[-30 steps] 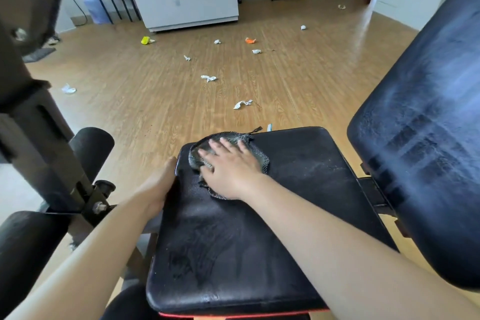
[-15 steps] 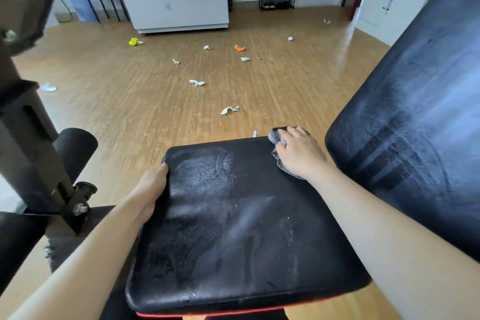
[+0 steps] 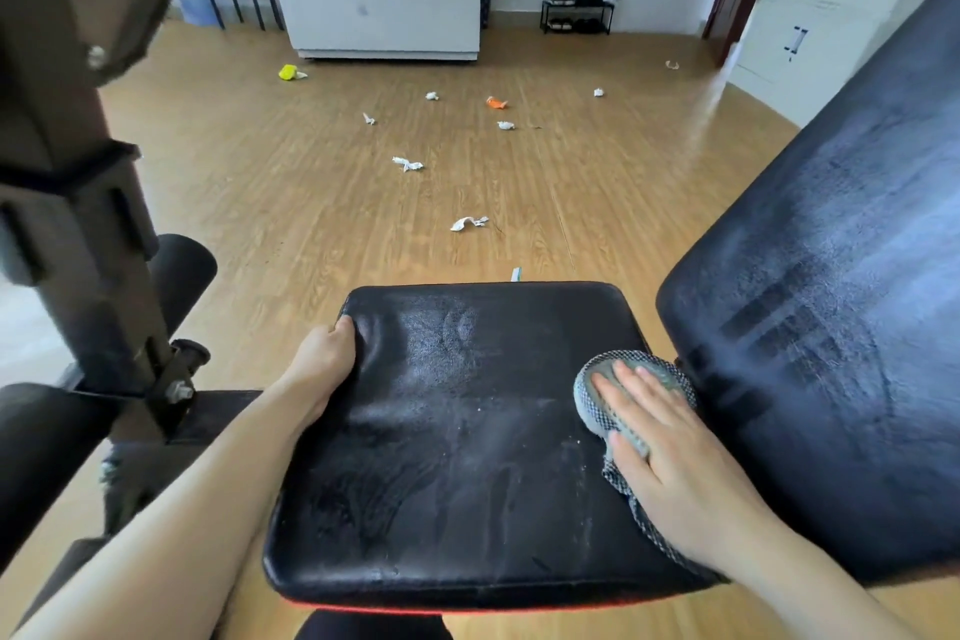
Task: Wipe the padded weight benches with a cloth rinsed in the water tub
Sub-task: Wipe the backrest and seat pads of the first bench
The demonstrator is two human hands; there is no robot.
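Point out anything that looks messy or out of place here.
Litter stands out: crumpled white scraps, a yellow piece and an orange piece lie scattered across the wood floor beyond the seat pad. The pad itself shows whitish streaks and specks beside the cloth under the right hand.

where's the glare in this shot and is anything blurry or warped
Head view: pale sheen on the seat pad and the backrest, and a bright reflection on the far floor; head view: the metal frame close at left is blurred, the right hand on the cloth fairly sharp; head view: the wide lens bends the floor lines toward the edges.
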